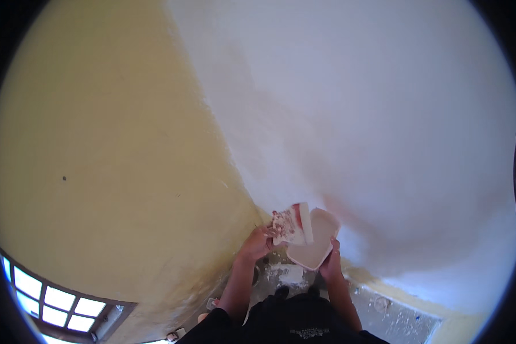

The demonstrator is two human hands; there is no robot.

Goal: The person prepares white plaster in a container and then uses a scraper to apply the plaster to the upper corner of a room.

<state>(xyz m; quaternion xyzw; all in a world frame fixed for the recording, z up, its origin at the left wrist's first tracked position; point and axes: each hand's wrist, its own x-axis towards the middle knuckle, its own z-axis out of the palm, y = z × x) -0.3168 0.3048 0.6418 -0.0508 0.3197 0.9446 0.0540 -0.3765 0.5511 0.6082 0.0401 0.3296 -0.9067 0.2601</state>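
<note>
The wall [355, 114] fills most of the view: its right part is freshly coated in white plaster, smooth and pale, while the left part [97, 132] keeps its yellow paint. The ragged boundary between them runs down from the top centre to just above the hands, so the hands work right where the white coat ends.

Low at the left a barred window [51, 298] lets daylight in. Beneath the person, the floor [401, 321] is grey and splashed with white drips, most thickly under the hands, likely because the material falls there.

The plaster tray [314, 241], a shallow whitish pan with rounded corners, sits in front of the person's chest, close to the wall. The right hand [331, 265] grips it from below at its near edge, fingers closed on the rim, tilting the open face up toward the other hand so the contents can be reached.

The left hand [257, 243] is clamped on the handle end of a trowel [295, 225], its flat blade smeared white with reddish patches. The blade lies across the upper left rim of the tray, touching it, an angle that suits scraping or loading plaster at the edge. Both forearms rise from the lower edge, elbows tucked, keeping tray and blade together near the wall.
</note>
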